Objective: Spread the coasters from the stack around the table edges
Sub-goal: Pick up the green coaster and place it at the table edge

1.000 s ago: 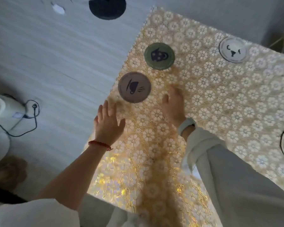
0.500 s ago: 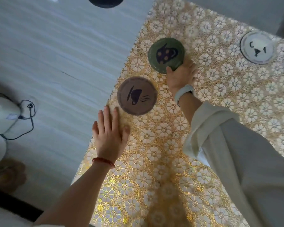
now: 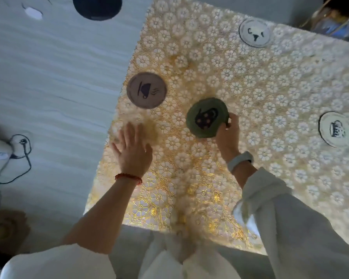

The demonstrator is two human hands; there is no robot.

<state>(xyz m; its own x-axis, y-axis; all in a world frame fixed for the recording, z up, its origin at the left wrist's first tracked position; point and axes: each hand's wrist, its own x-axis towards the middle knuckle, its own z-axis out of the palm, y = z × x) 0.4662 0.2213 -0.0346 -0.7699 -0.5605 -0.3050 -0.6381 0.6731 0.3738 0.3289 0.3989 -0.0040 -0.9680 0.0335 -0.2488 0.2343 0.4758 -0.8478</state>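
Note:
My right hand [image 3: 228, 135] grips a green coaster [image 3: 207, 116] with a dark teapot print by its right rim, tilted up over the middle of the table [image 3: 220, 194]. A mauve coaster [image 3: 147, 90] with a cup print lies flat near the left table edge. My left hand [image 3: 132, 152] rests flat and open on the gold floral tablecloth just below that coaster, holding nothing. A white coaster [image 3: 255, 32] lies near the far edge, and another white coaster [image 3: 335, 128] lies near the right edge.
The floor on the left carries a white appliance with a black cord [image 3: 18, 150] and a dark round object [image 3: 97, 7] at the top. Cluttered items [image 3: 334, 19] sit beyond the far right corner. My white sleeves hang over the near table edge.
My right hand took hold of the green coaster by the left edge, lifted it, and carried it toward the table's middle. My left hand stayed flat near the left edge.

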